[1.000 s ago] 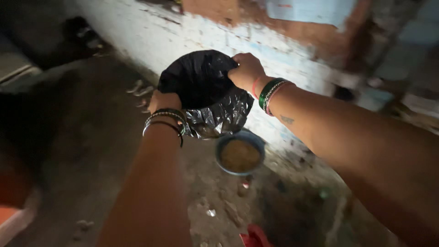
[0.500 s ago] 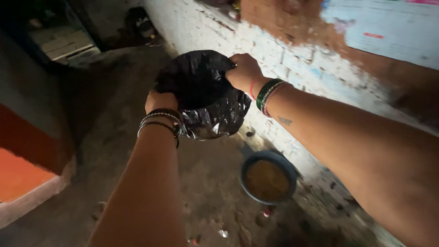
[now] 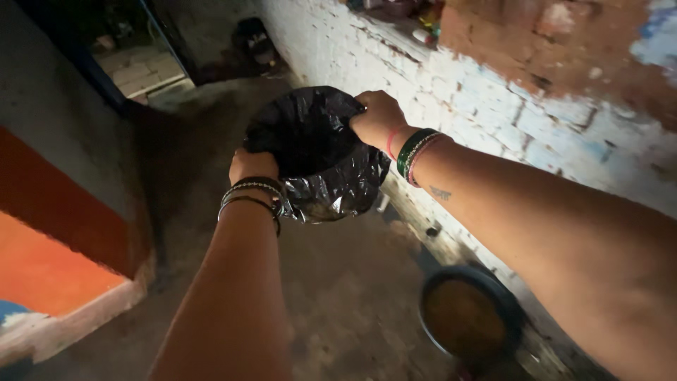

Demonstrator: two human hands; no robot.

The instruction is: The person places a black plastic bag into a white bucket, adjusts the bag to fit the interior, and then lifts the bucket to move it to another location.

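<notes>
Black plastic bag (image 3: 317,152) | left hand (image 3: 252,166) – right hand (image 3: 379,118) each clamped on rim

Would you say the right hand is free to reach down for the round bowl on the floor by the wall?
Probably not as things stand: the right hand grips the rim of the black plastic bag, and the bowl sits well below it.

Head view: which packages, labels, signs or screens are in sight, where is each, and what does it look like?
Black plastic bag: the only package, held open in mid-air before the whitewashed brick wall; crinkled, glossy, rounded. The left hand grips its near rim, the right hand its far rim.
Small packets or bottles on the wall ledge: top centre, too blurred to tell.
No labels, signs or screens show.
</notes>
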